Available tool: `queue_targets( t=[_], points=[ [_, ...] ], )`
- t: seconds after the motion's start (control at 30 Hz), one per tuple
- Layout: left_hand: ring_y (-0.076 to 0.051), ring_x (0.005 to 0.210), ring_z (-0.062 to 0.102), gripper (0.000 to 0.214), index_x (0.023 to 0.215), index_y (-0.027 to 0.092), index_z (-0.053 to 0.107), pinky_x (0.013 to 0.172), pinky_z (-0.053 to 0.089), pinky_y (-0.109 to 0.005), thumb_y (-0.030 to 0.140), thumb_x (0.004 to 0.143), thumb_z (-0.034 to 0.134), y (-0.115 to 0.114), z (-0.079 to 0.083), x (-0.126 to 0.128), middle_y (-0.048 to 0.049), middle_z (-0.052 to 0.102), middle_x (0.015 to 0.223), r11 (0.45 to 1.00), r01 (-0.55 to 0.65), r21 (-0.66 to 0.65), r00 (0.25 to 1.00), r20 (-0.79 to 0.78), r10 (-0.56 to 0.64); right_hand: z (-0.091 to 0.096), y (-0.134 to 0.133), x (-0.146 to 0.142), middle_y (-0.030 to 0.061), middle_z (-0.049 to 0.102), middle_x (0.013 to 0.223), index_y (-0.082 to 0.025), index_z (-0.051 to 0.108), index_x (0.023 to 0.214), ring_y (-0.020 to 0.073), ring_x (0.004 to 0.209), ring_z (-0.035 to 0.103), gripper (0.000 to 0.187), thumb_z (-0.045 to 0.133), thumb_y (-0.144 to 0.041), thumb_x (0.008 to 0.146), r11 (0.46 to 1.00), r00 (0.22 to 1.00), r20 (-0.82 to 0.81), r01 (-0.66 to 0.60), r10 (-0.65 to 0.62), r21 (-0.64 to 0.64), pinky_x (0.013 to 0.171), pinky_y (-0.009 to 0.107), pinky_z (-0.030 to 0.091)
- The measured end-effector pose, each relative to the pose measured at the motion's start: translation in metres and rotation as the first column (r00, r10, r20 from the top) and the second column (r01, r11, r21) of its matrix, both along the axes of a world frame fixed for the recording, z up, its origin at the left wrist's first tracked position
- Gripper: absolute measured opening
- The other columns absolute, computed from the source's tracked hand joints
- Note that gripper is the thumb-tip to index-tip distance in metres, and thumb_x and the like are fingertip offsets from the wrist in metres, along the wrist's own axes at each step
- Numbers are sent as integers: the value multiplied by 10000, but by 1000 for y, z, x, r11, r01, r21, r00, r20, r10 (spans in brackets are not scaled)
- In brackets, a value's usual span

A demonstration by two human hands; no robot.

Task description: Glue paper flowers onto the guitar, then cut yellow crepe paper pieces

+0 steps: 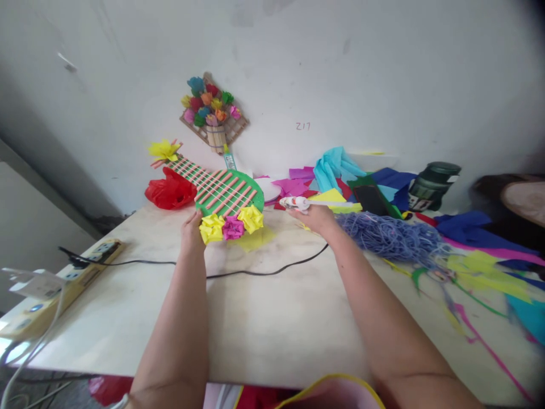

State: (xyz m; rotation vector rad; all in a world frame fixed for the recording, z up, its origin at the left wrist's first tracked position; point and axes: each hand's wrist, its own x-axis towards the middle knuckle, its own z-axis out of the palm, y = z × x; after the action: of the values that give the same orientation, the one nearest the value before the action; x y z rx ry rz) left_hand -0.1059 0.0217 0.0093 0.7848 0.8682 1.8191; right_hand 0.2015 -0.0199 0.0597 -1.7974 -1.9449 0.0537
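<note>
The left hand pinches a green, pink-barred, lute-shaped craft (yellow paper flowers rim it) near the pale surface's far edge; the right hand grips a white glue gun.

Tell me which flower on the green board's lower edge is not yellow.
The middle flower: magenta, between the left yellow flower and right yellow flower.

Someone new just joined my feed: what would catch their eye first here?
Probably the green toy lute left of center, with pink strips, white strings and yellow and magenta paper flowers along its near edge, held in the left hand. Next, the colorful flower wall hanging above it, then the tangled blue-purple string on the table's right side.
</note>
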Motion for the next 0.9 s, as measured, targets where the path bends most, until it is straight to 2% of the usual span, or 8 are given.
queue_targets(
  t=[0.1, 0.23, 0.33, 0.53, 0.63, 0.8, 0.87, 0.9],
  points=[
    [-205, 737, 632, 211, 881, 124, 622, 697, 512, -328, 228, 703, 577, -1, 1, -1, -72, 668, 815, 999, -3, 44, 999, 34, 2, -11, 2, -6, 69, 651, 948, -230, 586, 1031, 225, 884, 590, 402, 490, -493, 742, 1000, 993, 115, 0, 3, -23, 689, 263, 407],
    [-195, 756, 631, 239, 908, 137, 611, 716, 510, -321, 247, 697, 586, -1, 2, 1, -62, 670, 837, 997, 0, 71, 998, 56, -4, -22, 4, -17, 82, 641, 973, -215, 579, 1005, 229, 904, 584, 312, 498, -364, 743, 983, 973, 208, -69, 104, -168, 689, 265, 398],
    [-197, 811, 627, 235, 911, 154, 605, 747, 504, -323, 265, 705, 579, -1, 2, 2, -59, 669, 861, 997, 30, 72, 998, 53, -34, -28, 5, -23, 102, 623, 1012, -197, 575, 1015, 240, 909, 580, 344, 471, -393, 752, 957, 966, 205, -97, 157, -274, 684, 273, 401],
    [-208, 768, 637, 208, 891, 151, 609, 721, 514, -345, 244, 708, 575, 0, 2, 8, -50, 671, 806, 998, 57, 38, 998, 35, -58, -42, 5, -34, 150, 561, 1105, -155, 552, 1082, 264, 1001, 530, 449, 460, -443, 750, 950, 980, 171, -42, 99, -309, 759, 295, 399],
    [-209, 792, 633, 204, 891, 144, 615, 730, 512, -332, 224, 706, 583, 0, 3, 13, -48, 672, 809, 997, 66, 25, 997, 24, -67, -47, 5, -39, 168, 547, 1120, -129, 543, 1106, 268, 1028, 511, 469, 455, -422, 751, 947, 974, 204, -26, 96, -319, 807, 307, 387],
    [-216, 785, 635, 221, 885, 124, 621, 702, 521, -320, 222, 687, 606, -3, 3, 19, -71, 665, 794, 994, 108, 13, 994, -3, -108, -37, 9, -32, 138, 566, 1129, -178, 569, 1114, 271, 1006, 529, 461, 496, -386, 709, 928, 956, 244, -64, 162, -367, 774, 306, 403],
    [-214, 782, 635, 235, 896, 127, 620, 698, 523, -318, 222, 682, 613, -3, 3, 21, -74, 663, 806, 991, 136, 13, 991, -6, -136, -27, 12, -19, 116, 608, 1072, -194, 624, 1025, 257, 977, 551, 367, 485, -337, 717, 945, 965, 235, -34, 116, -326, 760, 295, 405],
    [-213, 784, 634, 241, 904, 126, 619, 699, 522, -319, 221, 683, 615, -4, 3, 22, -75, 663, 809, 989, 149, 9, 989, -7, -149, -23, 14, -11, 106, 621, 1053, -201, 630, 1009, 245, 973, 557, 343, 466, -315, 731, 965, 976, 210, 8, 49, -262, 761, 288, 402]
  ],
)
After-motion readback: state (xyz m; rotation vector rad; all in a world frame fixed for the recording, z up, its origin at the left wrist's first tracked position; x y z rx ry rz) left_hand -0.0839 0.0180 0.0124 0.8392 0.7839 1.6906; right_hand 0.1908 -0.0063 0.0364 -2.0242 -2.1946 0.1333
